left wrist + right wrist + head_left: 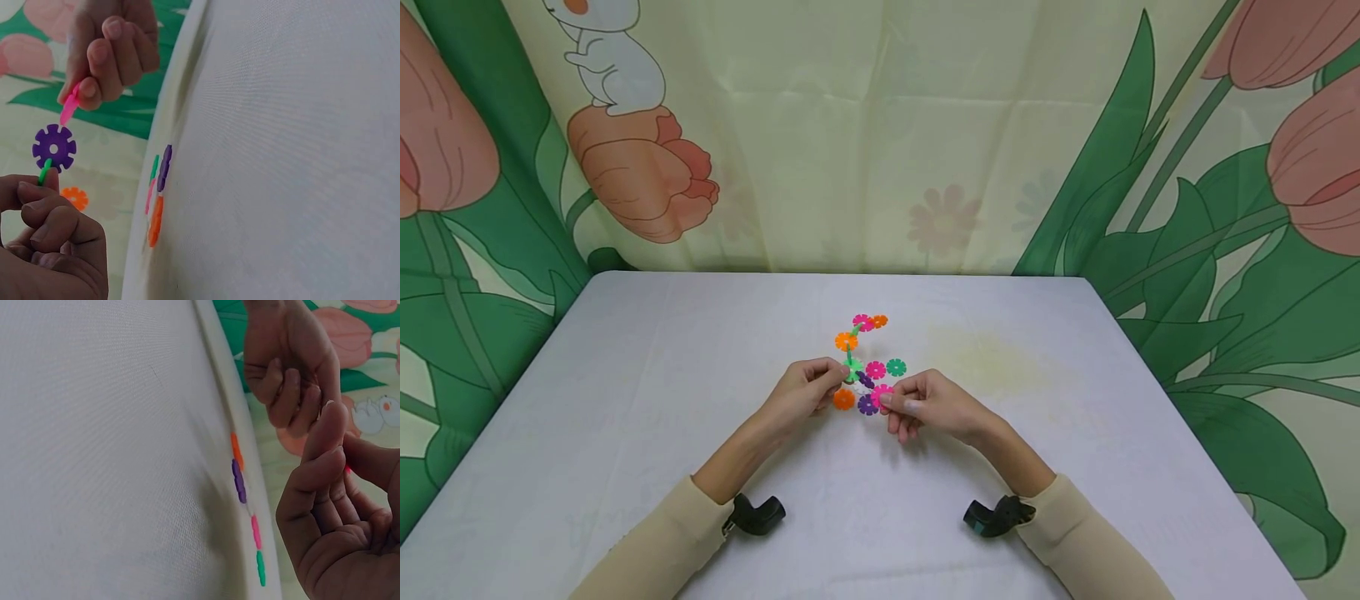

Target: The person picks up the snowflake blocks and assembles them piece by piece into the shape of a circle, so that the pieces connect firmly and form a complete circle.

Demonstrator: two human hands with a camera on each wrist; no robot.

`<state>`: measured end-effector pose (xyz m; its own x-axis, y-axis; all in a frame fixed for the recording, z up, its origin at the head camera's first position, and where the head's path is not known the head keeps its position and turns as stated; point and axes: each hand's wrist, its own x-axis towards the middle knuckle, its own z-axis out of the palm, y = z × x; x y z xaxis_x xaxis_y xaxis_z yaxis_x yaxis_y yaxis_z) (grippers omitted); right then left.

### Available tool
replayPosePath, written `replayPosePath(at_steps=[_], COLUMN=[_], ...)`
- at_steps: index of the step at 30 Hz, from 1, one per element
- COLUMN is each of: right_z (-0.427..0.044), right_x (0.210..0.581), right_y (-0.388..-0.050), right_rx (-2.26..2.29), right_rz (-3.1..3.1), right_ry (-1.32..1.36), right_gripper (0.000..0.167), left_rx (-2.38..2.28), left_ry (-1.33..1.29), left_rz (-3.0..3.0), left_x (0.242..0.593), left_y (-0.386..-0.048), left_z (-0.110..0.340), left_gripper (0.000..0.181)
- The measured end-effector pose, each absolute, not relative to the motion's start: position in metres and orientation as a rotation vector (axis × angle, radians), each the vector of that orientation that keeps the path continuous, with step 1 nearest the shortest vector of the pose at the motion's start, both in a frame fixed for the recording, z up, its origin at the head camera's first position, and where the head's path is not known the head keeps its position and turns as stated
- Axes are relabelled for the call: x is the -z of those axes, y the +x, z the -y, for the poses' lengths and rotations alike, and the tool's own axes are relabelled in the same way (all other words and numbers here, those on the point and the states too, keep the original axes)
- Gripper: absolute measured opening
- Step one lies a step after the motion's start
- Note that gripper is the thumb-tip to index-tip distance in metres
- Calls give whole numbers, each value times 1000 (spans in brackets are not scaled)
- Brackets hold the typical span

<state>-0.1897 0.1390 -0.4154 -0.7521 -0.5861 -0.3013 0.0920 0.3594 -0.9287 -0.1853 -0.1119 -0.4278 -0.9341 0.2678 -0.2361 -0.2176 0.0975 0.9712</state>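
Observation:
My left hand [808, 387] pinches a light green notched snowflake disc [854, 367], part of a chain of interlocking discs. From it the chain runs away from me through an orange disc [846, 341] and a pink disc [862, 322] to another orange disc [880, 320]. A purple disc [54, 149] is slotted onto the green one. My right hand [936, 404] pinches a pink disc [70, 107] by its edge, its other side at the purple disc's rim; whether they interlock I cannot tell. In the right wrist view, fingers mostly hide the pink disc.
Loose discs lie on the white-covered table [700, 333] around and below the hands: orange [844, 400], purple [868, 406], pink [876, 369] and green [896, 367]. A printed curtain [850, 167] hangs behind the table's far edge.

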Motion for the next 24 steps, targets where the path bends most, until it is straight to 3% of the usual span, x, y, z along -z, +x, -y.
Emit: replayPosePath(at_steps=[24], right_z=[-136], right_x=[416], right_y=[-188], right_rx=[1496], right_rz=[-1940], right_ry=[-391], right_gripper=[41], left_rx=[-1910], left_ry=[105], left_rz=[-2008], left_x=[427], left_y=[-184], left_z=[112], left_gripper=[30])
